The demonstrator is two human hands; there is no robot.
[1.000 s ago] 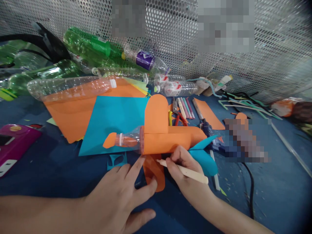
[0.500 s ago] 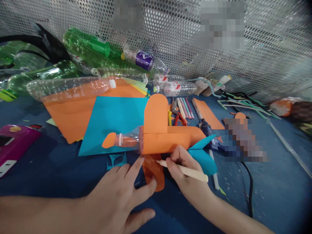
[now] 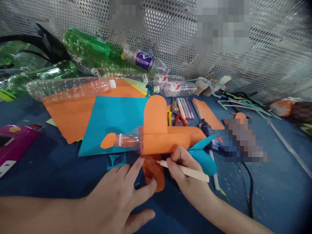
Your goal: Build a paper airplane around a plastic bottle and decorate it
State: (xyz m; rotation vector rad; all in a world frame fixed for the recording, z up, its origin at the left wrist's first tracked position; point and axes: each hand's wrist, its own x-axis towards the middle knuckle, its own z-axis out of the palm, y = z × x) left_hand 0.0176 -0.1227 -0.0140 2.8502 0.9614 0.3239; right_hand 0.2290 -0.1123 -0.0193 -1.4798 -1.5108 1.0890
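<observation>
A plastic bottle wrapped in orange paper (image 3: 168,143) lies on its side, shaped like an airplane, with an orange upper wing (image 3: 156,113), blue tail fins (image 3: 203,159) and a clear neck pointing left. My left hand (image 3: 122,191) lies spread over the lower orange wing (image 3: 159,183), fingertips pressing on its left part and near the body's edge. Between the fingers of my right hand (image 3: 186,165) is a cream marker (image 3: 195,174), its tip touching the lower wing just below the body.
Blue (image 3: 112,120) and orange paper (image 3: 70,120) lie behind the bottle plane. Green bottles (image 3: 87,45) and clear bottles line the mesh wall. Markers (image 3: 185,109), scissors and a glue gun (image 3: 219,146) with its cord are at right, a purple device (image 3: 17,146) at far left.
Almost nothing differs. The marker and my right hand have shifted very slightly, and the orange propeller piece at the bottle neck has turned or moved a little left.
</observation>
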